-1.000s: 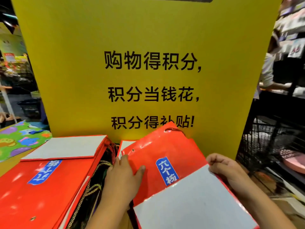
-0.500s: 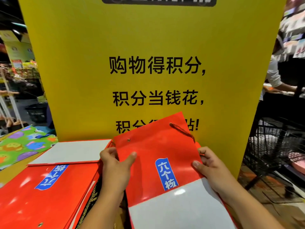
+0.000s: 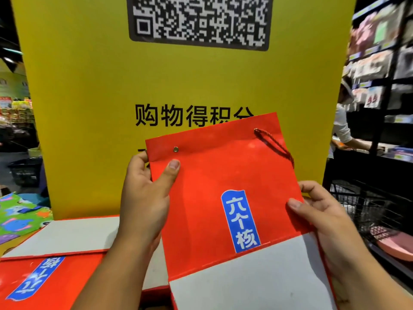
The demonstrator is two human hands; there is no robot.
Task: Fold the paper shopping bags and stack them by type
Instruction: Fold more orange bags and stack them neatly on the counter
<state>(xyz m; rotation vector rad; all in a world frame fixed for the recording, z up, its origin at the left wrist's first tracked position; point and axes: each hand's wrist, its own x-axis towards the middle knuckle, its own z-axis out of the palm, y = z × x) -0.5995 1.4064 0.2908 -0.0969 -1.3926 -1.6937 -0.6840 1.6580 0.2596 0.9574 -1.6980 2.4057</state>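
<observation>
Yellow sign (image 3: 89,108) behind | left hand (image 3: 143,198), right hand (image 3: 324,220) pinch flat red bag (image 3: 212,175)

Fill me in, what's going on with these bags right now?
A person holds up a flattened red paper bag with both hands, before a yellow sign. The left hand pinches its left edge near the top; the right hand grips its right edge. More folded red bags lie stacked at the left.

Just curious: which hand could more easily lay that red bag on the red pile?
Probably the left hand: it pinches the red bag on the side nearest the red pile; the right hand holds the far edge.
</observation>
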